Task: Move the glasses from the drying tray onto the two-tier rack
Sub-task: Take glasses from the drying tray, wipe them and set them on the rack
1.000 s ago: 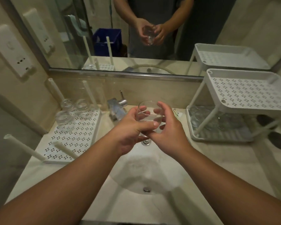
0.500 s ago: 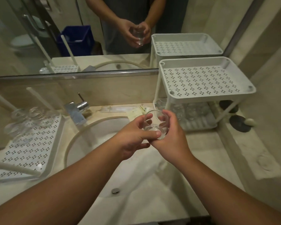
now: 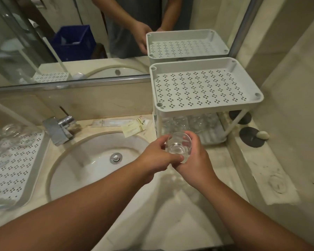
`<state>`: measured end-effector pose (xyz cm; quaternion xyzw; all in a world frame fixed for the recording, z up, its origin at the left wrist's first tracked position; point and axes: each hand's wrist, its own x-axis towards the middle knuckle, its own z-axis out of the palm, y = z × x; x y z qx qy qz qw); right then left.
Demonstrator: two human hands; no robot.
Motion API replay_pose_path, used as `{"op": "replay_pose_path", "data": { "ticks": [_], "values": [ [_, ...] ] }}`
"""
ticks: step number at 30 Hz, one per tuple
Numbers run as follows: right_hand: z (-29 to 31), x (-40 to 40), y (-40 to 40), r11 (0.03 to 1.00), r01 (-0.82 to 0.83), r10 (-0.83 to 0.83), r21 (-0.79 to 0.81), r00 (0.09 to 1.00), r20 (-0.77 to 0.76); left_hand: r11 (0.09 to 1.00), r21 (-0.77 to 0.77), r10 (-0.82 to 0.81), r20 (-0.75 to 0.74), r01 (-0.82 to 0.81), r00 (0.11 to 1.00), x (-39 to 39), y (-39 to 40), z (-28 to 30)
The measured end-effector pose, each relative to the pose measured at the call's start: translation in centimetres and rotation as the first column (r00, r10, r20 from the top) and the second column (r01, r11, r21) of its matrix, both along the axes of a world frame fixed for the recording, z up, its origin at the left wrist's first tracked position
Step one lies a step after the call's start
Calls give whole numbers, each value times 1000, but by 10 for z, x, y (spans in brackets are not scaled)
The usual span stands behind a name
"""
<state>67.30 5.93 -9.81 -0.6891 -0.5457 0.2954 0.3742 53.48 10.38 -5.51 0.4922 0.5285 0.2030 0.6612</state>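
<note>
Just before the white perforated two-tier plastic rack (image 3: 207, 87), a small clear glass tumbler (image 3: 179, 146) is gripped by both the left hand (image 3: 156, 160) and right hand (image 3: 194, 162), while several glasses apparently fill the lower tier and a few remain on the white perforated drying tray (image 3: 16, 169).

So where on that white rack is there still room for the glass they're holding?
The rack's top tier shows only bare perforated floor, rim to rim. The lower tier is crowded with glasses behind the front leg. Both hands, left and right, hold the glass just before it.
</note>
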Motion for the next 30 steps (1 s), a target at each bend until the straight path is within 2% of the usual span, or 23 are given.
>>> {"op": "replay_pose_path", "data": {
  "ticks": [6,12,17,22,26,27,30],
  "values": [
    [-11,36,7,996,58,-65,61,990,127,981,159,-93,-106,109,990,43,14,-9],
    [-30,69,19,989,125,-136,86,981,139,957,211,-150,-220,197,964,86,39,-25],
    [-41,88,31,967,221,-242,128,953,183,957,242,-96,-253,159,963,119,53,-38],
    [-57,100,35,913,403,-406,57,913,46,981,170,-56,-211,93,976,150,59,-56],
    [-67,108,44,879,477,-467,-1,861,-204,989,144,2,-190,26,982,166,62,-69],
    [-67,109,47,864,504,-487,-22,822,-297,988,151,5,-199,26,980,169,63,-70],
    [-71,111,46,857,513,-497,-54,793,-353,983,177,0,-227,42,974,176,67,-76]
  ]
}}
